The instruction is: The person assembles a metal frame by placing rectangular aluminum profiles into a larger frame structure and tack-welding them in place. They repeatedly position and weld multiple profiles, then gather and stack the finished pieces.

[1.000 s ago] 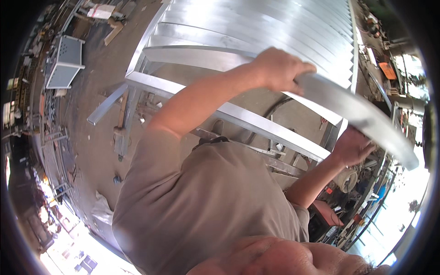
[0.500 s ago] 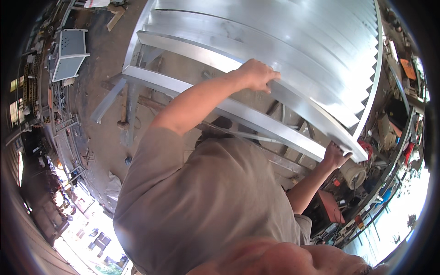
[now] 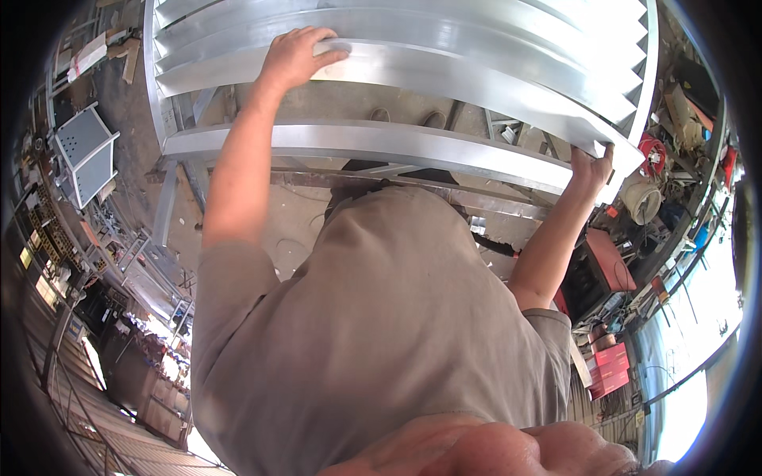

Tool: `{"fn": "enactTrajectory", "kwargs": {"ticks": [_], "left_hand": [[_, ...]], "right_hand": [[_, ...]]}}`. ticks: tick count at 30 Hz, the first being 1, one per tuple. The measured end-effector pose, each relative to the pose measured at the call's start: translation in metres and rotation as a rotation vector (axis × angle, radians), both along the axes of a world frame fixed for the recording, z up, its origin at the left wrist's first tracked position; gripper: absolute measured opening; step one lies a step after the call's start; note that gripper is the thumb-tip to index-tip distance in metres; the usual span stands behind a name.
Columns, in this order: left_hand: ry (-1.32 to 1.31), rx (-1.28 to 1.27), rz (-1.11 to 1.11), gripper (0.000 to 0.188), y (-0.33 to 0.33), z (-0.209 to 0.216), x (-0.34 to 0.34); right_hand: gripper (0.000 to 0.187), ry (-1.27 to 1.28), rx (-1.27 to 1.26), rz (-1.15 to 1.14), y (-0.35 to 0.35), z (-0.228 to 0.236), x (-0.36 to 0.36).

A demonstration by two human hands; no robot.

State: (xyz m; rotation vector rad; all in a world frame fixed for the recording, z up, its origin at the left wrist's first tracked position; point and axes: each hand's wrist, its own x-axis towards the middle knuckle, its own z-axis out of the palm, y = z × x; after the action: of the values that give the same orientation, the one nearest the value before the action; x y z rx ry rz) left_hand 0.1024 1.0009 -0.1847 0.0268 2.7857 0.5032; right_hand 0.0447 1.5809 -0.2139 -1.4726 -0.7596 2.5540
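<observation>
A long, shiny metal slat [image 3: 444,75] spans a metal frame, in front of a row of overlapping louver slats [image 3: 381,24]. My left hand [image 3: 298,59] grips the slat left of its middle, with the thumb and fingers over its edge. At its right end, my right hand [image 3: 591,168] holds the slat from the near side; part of those fingers is hidden by the metal. Nearer to me runs the frame's bottom rail [image 3: 357,141], with an open gap between it and the slat. The right side rail [image 3: 647,87] rises beside the slat ends.
A grey perforated metal stand [image 3: 83,155] is on the floor at left. To the right are a pale bucket [image 3: 641,200], a red coil [image 3: 652,155], red boxes [image 3: 609,371] and cluttered tools. A metal leg [image 3: 164,208] sticks out at the frame's near left corner.
My left hand has moved left along the slat. The slat's left end now lies against the other slats at the left side rail. My view has turned, and my right hand stays at the right end.
</observation>
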Motion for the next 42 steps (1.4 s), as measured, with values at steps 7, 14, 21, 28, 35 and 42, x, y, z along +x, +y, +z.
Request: {"fn": "enactTrajectory", "kwargs": {"ticks": [7,14,21,28,35,42], "left_hand": [[-0.038,0.236,0.061,0.041,-0.011,-0.016,0.003],[0.034,-0.015,0.000,0.058,0.003,-0.037,0.014],[-0.066,0.017,0.010,0.060,-0.007,-0.038,0.013],[-0.053,0.097,-0.023,0.054,-0.019,-0.052,0.017],[-0.103,0.215,0.083,0.040,-0.012,-0.032,0.014],[-0.091,0.150,-0.003,0.041,-0.014,-0.019,0.008]], "right_hand": [[0.050,0.091,-0.143,0.032,0.019,-0.035,-0.017],[0.041,0.043,0.164,-0.076,-0.012,-0.031,-0.026],[0.046,0.011,0.276,-0.081,-0.032,-0.007,-0.029],[0.040,-0.141,0.457,0.071,-0.024,-0.033,-0.014],[0.049,0.008,0.232,0.063,-0.017,-0.024,-0.015],[0.039,-0.092,0.272,-0.005,-0.008,-0.041,-0.007]]}}
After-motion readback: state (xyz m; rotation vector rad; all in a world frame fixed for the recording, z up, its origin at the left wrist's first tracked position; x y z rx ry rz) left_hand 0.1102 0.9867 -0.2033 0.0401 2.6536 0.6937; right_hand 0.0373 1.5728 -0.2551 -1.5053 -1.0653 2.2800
